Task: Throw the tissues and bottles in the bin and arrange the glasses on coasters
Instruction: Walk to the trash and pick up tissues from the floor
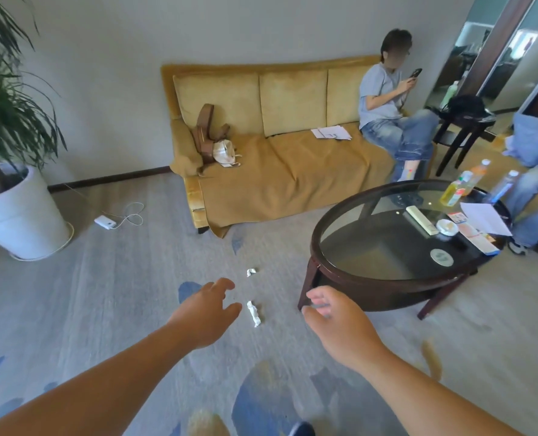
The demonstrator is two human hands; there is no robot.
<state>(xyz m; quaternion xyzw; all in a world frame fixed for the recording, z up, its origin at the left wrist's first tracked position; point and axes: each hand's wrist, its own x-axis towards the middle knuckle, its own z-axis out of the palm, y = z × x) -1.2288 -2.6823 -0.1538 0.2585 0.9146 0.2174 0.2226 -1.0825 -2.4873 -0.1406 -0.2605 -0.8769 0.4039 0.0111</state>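
Two crumpled white tissues lie on the carpet: a long one [254, 313] between my hands and a small one [251, 272] farther off. My left hand [205, 311] hovers just left of the long tissue, fingers loosely spread and holding nothing. My right hand [332, 316] hangs to the tissue's right, near the table leg, also empty with relaxed fingers. On the round glass-topped coffee table [330, 221] stand three plastic bottles: a yellow one [453, 191], an orange one [476, 175] and a blue one [503, 186]. A round coaster [441, 257] lies near the table's front edge.
The table also carries a remote [421, 219], a small white dish [447, 227] and papers [484, 218]. A yellow sofa [280, 171] with a seated person stands behind. A potted plant [19, 212] is at left, a charger with cable [105, 221] on the floor.
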